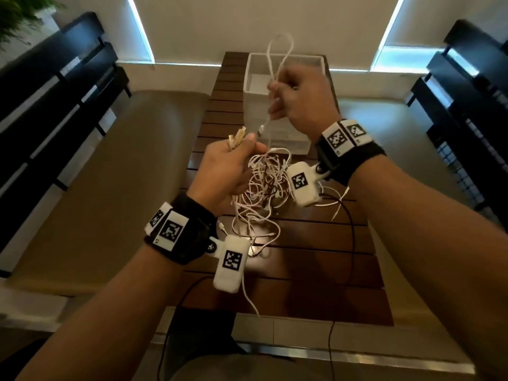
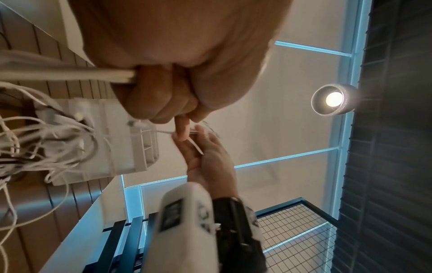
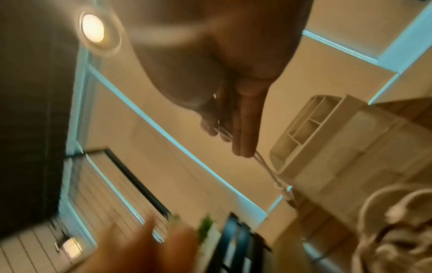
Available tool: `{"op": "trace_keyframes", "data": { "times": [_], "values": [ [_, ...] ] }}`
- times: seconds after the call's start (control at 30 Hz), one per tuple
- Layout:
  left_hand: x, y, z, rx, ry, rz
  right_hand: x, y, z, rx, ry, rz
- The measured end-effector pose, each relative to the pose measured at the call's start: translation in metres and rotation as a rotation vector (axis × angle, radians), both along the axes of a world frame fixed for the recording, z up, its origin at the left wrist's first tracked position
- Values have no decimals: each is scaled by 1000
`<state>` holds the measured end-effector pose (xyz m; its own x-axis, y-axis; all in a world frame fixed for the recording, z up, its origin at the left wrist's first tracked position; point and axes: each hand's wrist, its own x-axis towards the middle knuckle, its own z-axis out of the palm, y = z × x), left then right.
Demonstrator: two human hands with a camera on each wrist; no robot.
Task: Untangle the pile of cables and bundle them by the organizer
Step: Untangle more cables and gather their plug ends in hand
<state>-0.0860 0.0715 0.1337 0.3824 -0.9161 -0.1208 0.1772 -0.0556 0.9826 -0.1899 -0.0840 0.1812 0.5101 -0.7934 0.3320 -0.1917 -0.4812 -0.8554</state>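
My left hand (image 1: 237, 160) is raised over the wooden table (image 1: 316, 257) and grips several cable ends (image 1: 237, 139) with yellowish plugs. A tangle of white cables (image 1: 268, 185) hangs from that fist down to the tabletop. In the left wrist view the fist (image 2: 161, 96) is closed around the white strands (image 2: 70, 75). My right hand (image 1: 294, 97) is higher and farther, pinching a doubled white cable whose loop (image 1: 280, 48) stands up above it. Its fingers (image 3: 245, 129) press the strand (image 3: 225, 134). The white organizer box (image 1: 286, 55) sits on the table behind both hands.
Thin black wires (image 1: 351, 243) trail from the wrist cameras over the table. Beige cushioned seats (image 1: 96, 188) flank the table. Black slatted furniture (image 1: 55, 92) stands at left and right. A ceiling lamp (image 2: 334, 98) shines above.
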Motion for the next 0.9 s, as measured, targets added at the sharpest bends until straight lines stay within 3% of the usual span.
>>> {"op": "trace_keyframes", "data": {
  "times": [0.07,0.17,0.23,0.43,0.67,0.9],
  "values": [
    [0,1,-5,10,-7,20,1,-2,3,20,-93,-17],
    [-3,-3,-13,13,-13,68,-2,2,-4,31,45,33],
    [-2,-11,-18,15,-37,153,-5,3,-10,51,8,14],
    [6,-40,-39,-59,-234,270,-7,7,-6,61,-49,82],
    [16,-63,-77,79,-416,228,-7,4,23,29,-292,138],
    [42,-61,-107,295,-531,329,-8,-4,43,-57,-461,82]
  ]
}}
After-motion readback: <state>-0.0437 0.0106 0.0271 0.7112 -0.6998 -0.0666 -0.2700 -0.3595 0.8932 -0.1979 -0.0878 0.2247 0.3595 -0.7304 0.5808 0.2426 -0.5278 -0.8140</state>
